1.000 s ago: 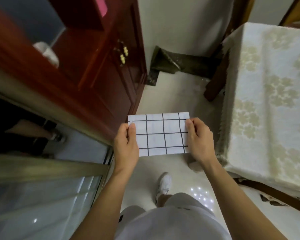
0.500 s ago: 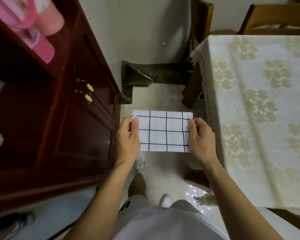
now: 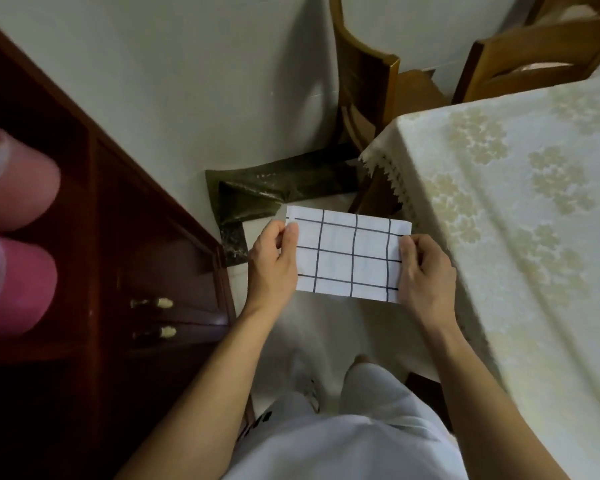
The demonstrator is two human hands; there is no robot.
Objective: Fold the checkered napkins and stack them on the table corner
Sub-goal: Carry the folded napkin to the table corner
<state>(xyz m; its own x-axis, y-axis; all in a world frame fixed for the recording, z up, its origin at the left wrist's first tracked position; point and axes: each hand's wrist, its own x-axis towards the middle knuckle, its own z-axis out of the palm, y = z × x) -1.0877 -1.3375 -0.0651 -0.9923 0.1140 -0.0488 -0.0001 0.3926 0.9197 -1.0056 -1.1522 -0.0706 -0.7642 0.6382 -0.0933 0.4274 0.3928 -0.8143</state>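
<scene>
The left hand (image 3: 272, 268) and right hand (image 3: 426, 271) each pinch a short edge of the folded napkin (image 3: 349, 254), held flat in the air just left of the table (image 3: 499, 216). Keep both pinches firm (layers may slip) while carrying it right to the corner.

Both forearms reach forward, bare. The left hand (image 3: 272, 265) pinches the napkin's (image 3: 349, 254) left edge, thumb on top; the right hand (image 3: 426, 275) pinches its right edge, fingers curled.
</scene>
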